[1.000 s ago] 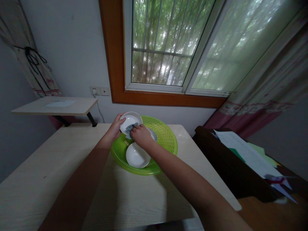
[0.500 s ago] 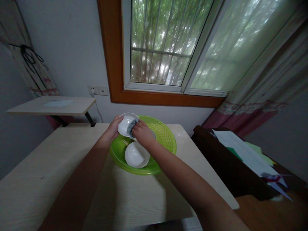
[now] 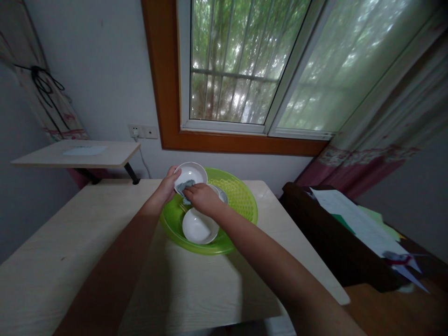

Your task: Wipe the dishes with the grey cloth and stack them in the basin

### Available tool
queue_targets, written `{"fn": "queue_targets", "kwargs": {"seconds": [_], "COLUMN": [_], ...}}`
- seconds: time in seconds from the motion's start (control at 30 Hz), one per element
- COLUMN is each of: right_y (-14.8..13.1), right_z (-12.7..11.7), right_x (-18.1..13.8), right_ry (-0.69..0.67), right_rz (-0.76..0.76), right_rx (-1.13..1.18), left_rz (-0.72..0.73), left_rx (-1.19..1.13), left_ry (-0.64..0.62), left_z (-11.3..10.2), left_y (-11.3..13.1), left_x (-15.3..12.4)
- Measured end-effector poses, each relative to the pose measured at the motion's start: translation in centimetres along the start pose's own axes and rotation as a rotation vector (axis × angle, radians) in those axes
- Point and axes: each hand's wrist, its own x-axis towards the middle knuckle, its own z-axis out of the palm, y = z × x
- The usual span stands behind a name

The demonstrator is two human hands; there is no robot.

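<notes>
My left hand (image 3: pixel 169 185) grips a white bowl (image 3: pixel 196 172) by its left rim, tilted toward me above the green plastic basin (image 3: pixel 175 237). My right hand (image 3: pixel 200 197) is closed on a grey cloth (image 3: pixel 185 186), pressing it against the bowl's near inner side. Below my right hand, another white bowl (image 3: pixel 199 227) sits in the basin. Further dishes (image 3: pixel 223 195) show only in part behind my right hand. Chopsticks (image 3: pixel 183 207) lie in the basin, mostly covered.
The basin stands on a pale wooden table (image 3: pixel 105 242) against the wall under a window. A small raised shelf (image 3: pixel 77 154) stands at the left back. On the right, papers (image 3: pixel 350 219) lie on a dark piece of furniture (image 3: pixel 322 238).
My right hand has moved the cloth from the bowl's right side to its near left side. The held bowl has shifted slightly right.
</notes>
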Motion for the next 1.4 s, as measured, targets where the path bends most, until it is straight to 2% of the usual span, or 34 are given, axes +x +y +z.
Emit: {"fn": "queue_targets", "kwargs": {"seconds": [0.17, 0.37, 0.63, 0.83, 1.03, 1.17, 1.27, 1.4], "right_y": [0.6, 0.9, -0.2, -0.5, -1.0, -0.6, 0.3, 0.9], "right_z": [-0.8, -0.8, 0.4, 1.8, 0.4, -0.6, -0.6, -0.3], "right_x": [-0.4, -0.5, -0.3, -0.2, 0.4, 0.1, -0.3, -0.4], "right_ry": [-0.028, 0.031, -0.074, 0.073, 0.026, -0.018, -0.016, 0.009], "right_rz": [-0.038, 0.018, 0.076, -0.028, 0.086, 0.065, 0.058, 0.111], "right_rx": [-0.082, -0.108, 0.033, 0.212, 0.097, 0.007, -0.043, -0.074], "left_rz": [-0.02, -0.081, 0.014, 0.062, 0.04, 0.025, 0.014, -0.002], "left_rx": [-0.024, -0.069, 0.065, 0.125, 0.069, 0.044, 0.022, 0.07], "left_ry": [0.076, -0.024, 0.025, 0.062, 0.008, 0.046, 0.063, -0.001], "left_z": [-0.3, 0.5, 0.3, 0.0, 0.2, 0.0, 0.0, 0.1], "left_y": [0.3, 1.0, 0.1, -0.2, 0.2, 0.4, 0.6, 0.6], "left_x": [0.2, 0.0, 0.0, 0.3, 0.1, 0.0, -0.1, -0.2]}}
